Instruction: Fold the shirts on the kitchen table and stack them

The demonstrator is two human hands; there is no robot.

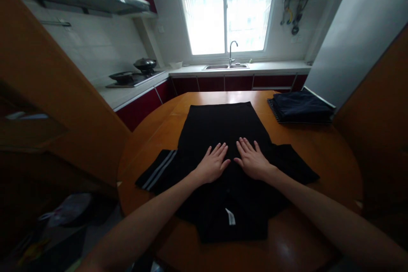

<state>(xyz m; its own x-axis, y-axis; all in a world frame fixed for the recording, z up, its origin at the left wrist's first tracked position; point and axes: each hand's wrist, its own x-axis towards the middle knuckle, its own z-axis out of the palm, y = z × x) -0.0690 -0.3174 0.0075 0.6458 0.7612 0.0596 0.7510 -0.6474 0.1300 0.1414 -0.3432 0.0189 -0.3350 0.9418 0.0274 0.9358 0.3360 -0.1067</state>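
A black short-sleeved shirt (223,123) lies spread flat, its hem towards the window and its collar towards me. Two pale stripes cross its left sleeve (159,170), and a white label (230,216) shows inside the collar. My left hand (213,163) rests on the middle of the shirt, palm down with fingers stretched out. Beside it, a small gap away, my right hand (252,160) also lies flat on the cloth, fingers extended. Neither hand grips anything.
Under the shirt is a round wooden table (153,136). A stack of folded dark clothes (301,106) sits at its far right. Beyond are a counter with a sink (216,67), a stove with pans (145,64), and a pale fridge (353,29) at right.
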